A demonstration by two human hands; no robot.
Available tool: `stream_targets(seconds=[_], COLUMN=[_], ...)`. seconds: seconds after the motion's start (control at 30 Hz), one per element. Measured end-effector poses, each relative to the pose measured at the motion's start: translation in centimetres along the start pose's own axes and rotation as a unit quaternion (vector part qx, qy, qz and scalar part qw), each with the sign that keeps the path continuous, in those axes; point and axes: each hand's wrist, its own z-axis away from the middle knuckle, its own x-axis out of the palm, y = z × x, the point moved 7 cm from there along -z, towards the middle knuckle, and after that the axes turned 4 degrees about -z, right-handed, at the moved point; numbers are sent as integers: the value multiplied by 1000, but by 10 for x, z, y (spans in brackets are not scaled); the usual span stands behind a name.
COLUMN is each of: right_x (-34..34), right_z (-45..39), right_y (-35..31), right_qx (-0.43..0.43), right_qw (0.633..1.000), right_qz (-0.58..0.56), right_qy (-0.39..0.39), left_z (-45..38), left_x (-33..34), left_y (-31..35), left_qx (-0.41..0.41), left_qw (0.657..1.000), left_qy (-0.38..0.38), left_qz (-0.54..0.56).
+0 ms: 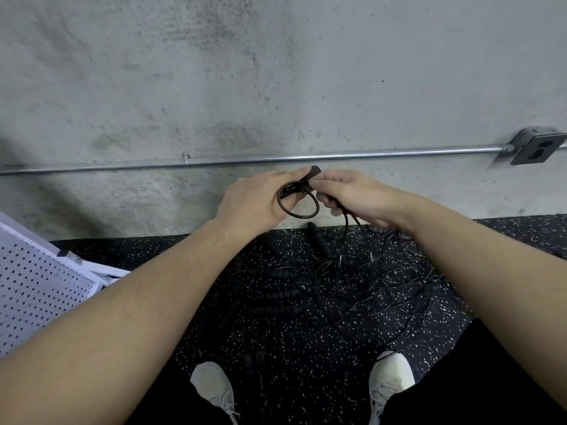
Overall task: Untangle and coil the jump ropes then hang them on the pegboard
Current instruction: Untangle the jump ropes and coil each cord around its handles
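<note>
Black rope handle point(311, 176) pinched by both hands — left point(254, 200), right point(352, 194) — fingers curled round it; tangle point(368, 277) below.

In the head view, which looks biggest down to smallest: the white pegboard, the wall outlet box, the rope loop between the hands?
1. white pegboard, partly cut off
2. wall outlet box
3. rope loop, near the outlet's size, so unsure

Soft, even light falls from above, dim and greyish. A shadow darkens the concrete wall point(18, 179) at left. The wide lens bows the conduit pipe point(276, 157); the forearms point(122, 317) blur slightly near the edges.
</note>
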Motion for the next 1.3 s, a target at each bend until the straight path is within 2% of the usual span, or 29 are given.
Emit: stream_targets(seconds=[0.07,0.17,0.27,0.4,0.5,0.57,0.67,0.73,0.8,0.93,1.03,1.13,1.3], right_x=[-3,-9,-10,-9,-9,-14,-21,-14,-9,-15,-14,-13,-12], right_z=[3,7,10,8,9,10,12,16,15,10,9,14,21], right_y=[9,18,15,10,7,5,-3,-12,-14,-20,-23,-30,-39], right_qx=[30,68,79,37,52,42,-59,-159,-219,-254,-277,-332,-376], right_qw=[996,990,978,992,988,996,989,970,949,923,912,881,862], right_qz=[-75,-112,-190,-119,-143,-69,99,164,212,253,269,302,322], right_qy=[-32,-53,-22,22,29,48,93,83,83,142,142,148,112], left_z=[1,4,4,0,-2,-2,1,4,5,4,3,4,-1], left_x=[-1,0,-2,-1,-3,-5,-4,-1,2,3,5,7,8], left_y=[-2,3,7,6,4,4,5,8,10,15,13,14,-2], left_qx=[13,46,35,15,10,7,-10,-10,-5,10,8,8,-71], left_qw=[1000,999,999,1000,999,999,999,1000,999,998,997,995,993], left_qy=[8,5,14,14,36,40,8,-21,-36,-37,-45,-53,-89], left_qz=[16,-2,-15,-18,-10,8,31,16,-2,-41,-67,-79,-12])
